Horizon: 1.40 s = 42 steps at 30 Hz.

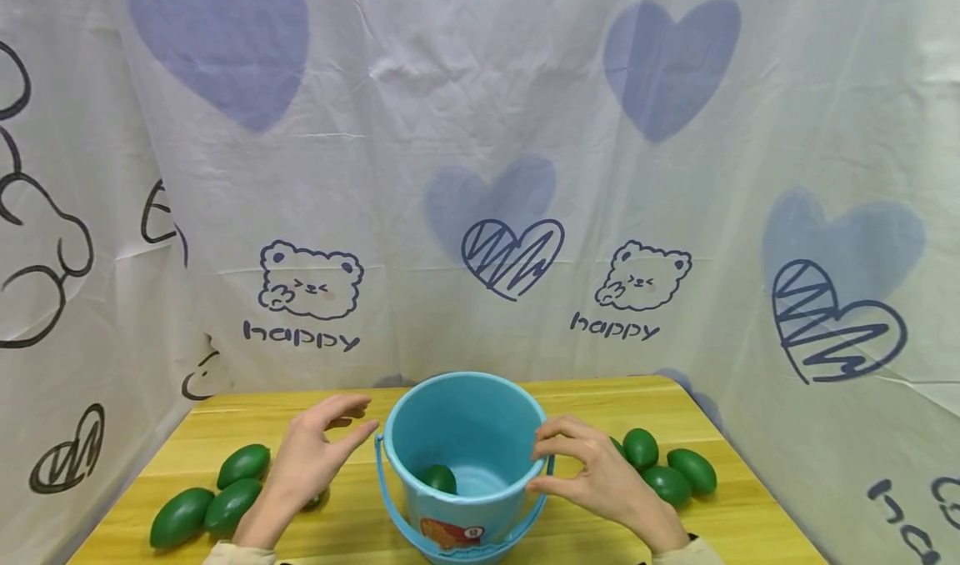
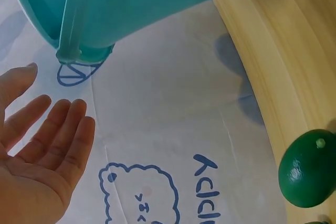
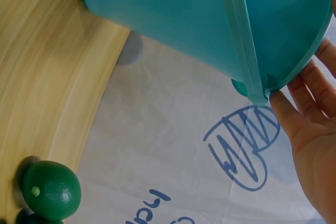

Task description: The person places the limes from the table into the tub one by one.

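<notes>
A light blue bucket (image 1: 468, 511) stands upright on the table, its handle (image 1: 397, 511) hanging down toward the front. One smooth green fruit (image 1: 438, 478) lies inside at the bottom left. Just off the bucket's left rim is my left hand (image 1: 315, 452), holding nothing, its fingers loosely bent and apart from the plastic. In the left wrist view, its palm and fingers (image 2: 65, 137) face up below the handle joint. My right hand (image 1: 592, 469) is at the right rim, and in the right wrist view its extended fingers (image 3: 310, 95) lie along the rim's edge.
Several green fruits (image 1: 182, 517) lie on the table left of the bucket, partly behind my left forearm. Another group of green fruits (image 1: 692, 471) sits to the right. The yellow wood-grain table (image 1: 352, 515) ends at a white printed curtain (image 1: 465, 332) behind it.
</notes>
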Motion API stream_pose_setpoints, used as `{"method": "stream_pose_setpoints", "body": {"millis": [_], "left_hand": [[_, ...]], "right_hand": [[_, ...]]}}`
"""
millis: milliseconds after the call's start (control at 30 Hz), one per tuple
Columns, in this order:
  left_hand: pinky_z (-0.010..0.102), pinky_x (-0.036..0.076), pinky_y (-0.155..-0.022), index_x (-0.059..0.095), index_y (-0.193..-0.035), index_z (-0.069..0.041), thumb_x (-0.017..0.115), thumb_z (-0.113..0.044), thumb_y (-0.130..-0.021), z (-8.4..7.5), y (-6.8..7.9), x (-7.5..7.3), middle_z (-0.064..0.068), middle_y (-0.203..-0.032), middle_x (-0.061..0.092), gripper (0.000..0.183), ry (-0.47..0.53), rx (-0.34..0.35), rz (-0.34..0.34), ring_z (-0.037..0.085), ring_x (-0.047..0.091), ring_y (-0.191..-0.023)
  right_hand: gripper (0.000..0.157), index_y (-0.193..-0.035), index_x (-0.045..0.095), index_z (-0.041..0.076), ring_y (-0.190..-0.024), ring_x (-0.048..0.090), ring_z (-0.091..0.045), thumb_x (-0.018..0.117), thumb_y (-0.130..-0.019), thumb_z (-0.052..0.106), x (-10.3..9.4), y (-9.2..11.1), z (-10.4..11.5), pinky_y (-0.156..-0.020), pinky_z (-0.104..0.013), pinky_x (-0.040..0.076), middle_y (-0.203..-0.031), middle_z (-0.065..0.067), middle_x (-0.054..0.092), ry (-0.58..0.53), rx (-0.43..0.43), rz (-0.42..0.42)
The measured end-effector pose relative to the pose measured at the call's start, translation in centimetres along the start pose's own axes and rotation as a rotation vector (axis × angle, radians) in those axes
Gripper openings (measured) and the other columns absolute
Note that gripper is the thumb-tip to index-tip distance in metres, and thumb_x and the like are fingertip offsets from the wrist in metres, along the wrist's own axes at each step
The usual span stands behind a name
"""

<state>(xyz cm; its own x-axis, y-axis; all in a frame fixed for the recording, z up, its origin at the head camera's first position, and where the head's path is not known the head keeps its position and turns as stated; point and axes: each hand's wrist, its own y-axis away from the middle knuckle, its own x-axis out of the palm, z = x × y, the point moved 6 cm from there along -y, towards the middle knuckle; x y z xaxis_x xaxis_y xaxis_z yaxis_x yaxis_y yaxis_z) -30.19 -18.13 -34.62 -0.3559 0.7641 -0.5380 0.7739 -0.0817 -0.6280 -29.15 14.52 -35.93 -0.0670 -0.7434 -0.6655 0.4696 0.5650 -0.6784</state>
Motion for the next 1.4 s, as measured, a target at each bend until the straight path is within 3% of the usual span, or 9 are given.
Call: {"method": "stream_pose_setpoints", "body": {"millis": [167,400,633,800,1000,1200,1400], "left_hand": [[0.032,0.054,-0.073,0.065,-0.104,-0.019,0.070,-0.031,-0.079,1.0,0.3,-0.5,-0.005,-0.100,0.064,0.028,0.008,-0.049,0.008,0.011,0.061,-0.086],[0.027,0.054,-0.072,0.065,-0.105,-0.020,0.069,-0.035,-0.079,2.9,1.1,-0.7,-0.005,-0.099,0.064,0.030,-0.007,-0.171,0.030,0.009,0.061,-0.085],[0.026,0.053,-0.073,0.065,-0.106,-0.019,0.066,-0.044,-0.079,4.5,1.8,-1.6,-0.003,-0.100,0.065,0.038,-0.046,-0.226,0.041,0.010,0.061,-0.087],[0.030,0.053,-0.077,0.063,-0.111,-0.019,0.061,-0.057,-0.076,6.0,2.7,-2.2,0.000,-0.105,0.064,0.051,-0.072,-0.300,0.079,0.016,0.061,-0.092],[0.037,0.052,-0.079,0.062,-0.114,-0.015,0.059,-0.061,-0.075,7.5,3.4,-2.7,0.007,-0.109,0.063,0.061,-0.111,-0.372,0.102,0.024,0.061,-0.095],[0.040,0.052,-0.077,0.059,-0.118,-0.007,0.057,-0.066,-0.073,8.9,3.6,-2.6,0.015,-0.112,0.060,0.074,-0.170,-0.468,0.216,0.032,0.058,-0.099],[0.044,0.051,-0.074,0.057,-0.118,-0.001,0.064,-0.060,-0.072,10.3,4.0,-2.2,0.020,-0.112,0.058,0.075,-0.264,-0.500,0.324,0.036,0.057,-0.097]], "right_hand": [[0.026,-0.093,0.063,0.030,-0.097,0.053,-0.009,0.076,-0.071,0.032,0.0,0.0,0.0,-0.080,-0.029,0.051,-0.105,0.011,0.055,0.001,0.007,-0.003],[0.026,-0.093,0.063,0.030,-0.096,0.053,-0.008,0.076,-0.071,0.032,0.0,0.4,0.0,-0.078,-0.028,0.051,-0.105,0.011,0.055,0.006,0.010,-0.009],[0.027,-0.094,0.063,0.030,-0.096,0.053,-0.009,0.076,-0.071,0.031,0.1,0.3,-0.1,-0.079,-0.028,0.051,-0.105,0.009,0.055,-0.008,0.001,-0.012],[0.026,-0.094,0.063,0.030,-0.096,0.053,-0.008,0.076,-0.071,0.033,0.2,0.3,-0.2,-0.078,-0.027,0.051,-0.105,0.011,0.054,-0.004,0.011,-0.011],[0.026,-0.094,0.063,0.030,-0.096,0.053,-0.008,0.076,-0.071,0.034,0.2,0.2,-0.3,-0.079,-0.028,0.051,-0.105,0.011,0.054,0.003,0.020,-0.005],[0.026,-0.093,0.063,0.030,-0.096,0.053,-0.008,0.076,-0.071,0.033,0.1,0.1,-0.2,-0.078,-0.028,0.051,-0.105,0.011,0.054,0.007,0.017,-0.006],[0.026,-0.093,0.063,0.030,-0.096,0.053,-0.008,0.076,-0.071,0.033,0.1,0.1,-0.2,-0.078,-0.028,0.051,-0.105,0.011,0.054,0.009,0.014,-0.009]]}}
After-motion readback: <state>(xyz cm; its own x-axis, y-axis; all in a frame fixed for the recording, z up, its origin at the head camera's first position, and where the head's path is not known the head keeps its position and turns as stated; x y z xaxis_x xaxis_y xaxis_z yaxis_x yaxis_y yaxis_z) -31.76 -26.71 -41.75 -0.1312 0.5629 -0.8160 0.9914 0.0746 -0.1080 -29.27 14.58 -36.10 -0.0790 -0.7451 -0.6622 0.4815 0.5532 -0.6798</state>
